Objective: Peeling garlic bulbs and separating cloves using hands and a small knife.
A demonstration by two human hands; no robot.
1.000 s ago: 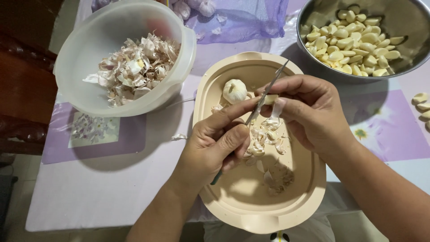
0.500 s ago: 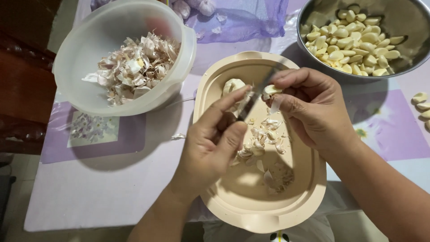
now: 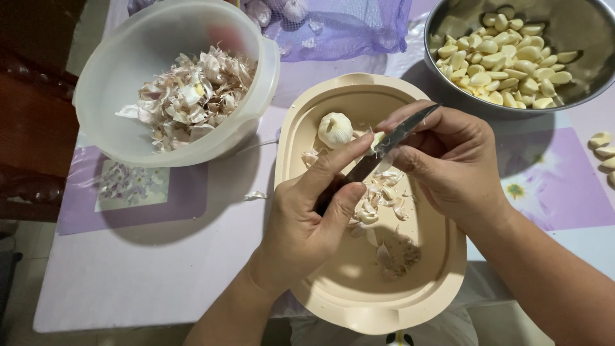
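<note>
My left hand (image 3: 307, 218) grips a small knife (image 3: 400, 133) whose blade points up and right over the beige tray (image 3: 359, 96). My right hand (image 3: 448, 160) pinches a garlic clove (image 3: 378, 140) against the blade with its fingertips. A whole garlic bulb (image 3: 335, 129) lies in the tray just left of the clove. Loose garlic skins (image 3: 381, 198) are scattered on the tray under both hands.
A translucent white bowl (image 3: 102, 96) full of garlic skins stands at the upper left. A steel bowl (image 3: 576, 32) of peeled cloves is at the upper right. A purple mesh bag (image 3: 339, 25) lies behind the tray. A few peeled cloves (image 3: 602, 148) rest at the right edge.
Both hands have shifted slightly with the knife and clove; the blade tip now points further right and the whole bulb is more exposed.
</note>
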